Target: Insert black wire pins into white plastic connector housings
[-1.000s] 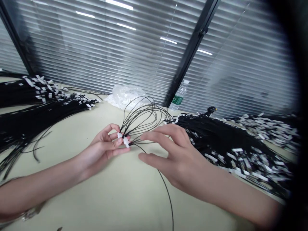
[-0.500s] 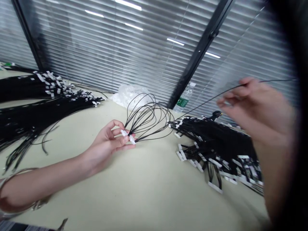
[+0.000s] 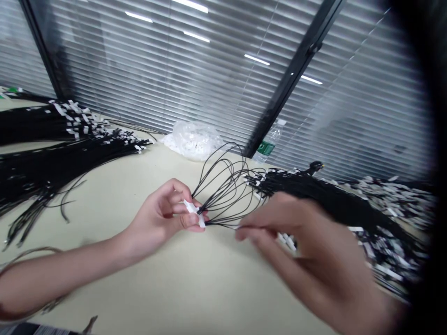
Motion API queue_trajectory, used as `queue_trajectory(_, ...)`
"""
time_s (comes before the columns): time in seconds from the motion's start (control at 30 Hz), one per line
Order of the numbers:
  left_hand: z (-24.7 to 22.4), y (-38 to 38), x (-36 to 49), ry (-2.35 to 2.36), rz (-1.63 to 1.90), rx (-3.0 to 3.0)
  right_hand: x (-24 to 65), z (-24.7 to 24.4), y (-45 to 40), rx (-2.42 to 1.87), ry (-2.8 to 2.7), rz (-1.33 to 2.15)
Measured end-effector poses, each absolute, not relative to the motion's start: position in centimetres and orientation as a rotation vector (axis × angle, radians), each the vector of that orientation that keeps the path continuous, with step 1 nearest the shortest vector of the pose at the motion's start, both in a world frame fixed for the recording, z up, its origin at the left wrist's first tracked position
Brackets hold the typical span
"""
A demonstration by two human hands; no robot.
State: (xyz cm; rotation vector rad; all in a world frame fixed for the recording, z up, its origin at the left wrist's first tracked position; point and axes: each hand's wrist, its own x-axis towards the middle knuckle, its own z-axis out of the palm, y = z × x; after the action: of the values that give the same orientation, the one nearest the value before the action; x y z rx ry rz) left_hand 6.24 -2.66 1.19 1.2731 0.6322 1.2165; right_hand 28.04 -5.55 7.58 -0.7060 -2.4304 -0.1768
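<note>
Slatted blinds [image 3: 139,70] fill the wall behind a pale worktop [image 3: 181,288]. I place things by the white connector [image 3: 193,213] held above that worktop: one heap of black cables with white ends [image 3: 52,160] lies off to its left, a second heap [image 3: 331,195] to its right, a clear plastic bag [image 3: 197,139] beyond it, and a bottle [image 3: 267,146] beyond and to its right.

What bothers me is the second heap. Black wires [image 3: 226,190] loop out from the connector and arch right up to it, so a loop could snag on those loose ends if the connector were pulled aside. The connector itself could twist if the pinch on it slackened.

As for the hands, the right one [image 3: 310,246], just right of the connector, is blurred; its thumb and forefinger look pressed together on a thin wire [image 3: 235,227]. The left hand [image 3: 159,211] is half curled, thumb and fingers gripping the connector. Pressed toward the connector at a slant, that thin wire could kink.
</note>
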Motion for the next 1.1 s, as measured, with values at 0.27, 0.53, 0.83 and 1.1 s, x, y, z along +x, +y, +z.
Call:
queue_trajectory(0.27, 1.2, -3.6, 6.5, 0.614, 1.216, 1.39, 27.0, 5.9, -3.9, -0.633, -2.47, -0.136)
queue_trajectory(0.53, 1.4, -3.9, 6.7, 0.601, 1.244, 1.4, 27.2, 5.2, -4.3, -0.595, -2.531, -0.323)
queue_trajectory(0.83, 1.4, -4.0, 6.6, 0.62, 1.251, 1.416, 26.8, 5.7, -4.6, -0.572, -2.499, -0.553)
queue_trajectory(1.1, 1.4, -3.9, 6.7, 0.622, 1.239, 1.418, 27.2, 6.2, -4.8, -0.251, -2.447, -1.082)
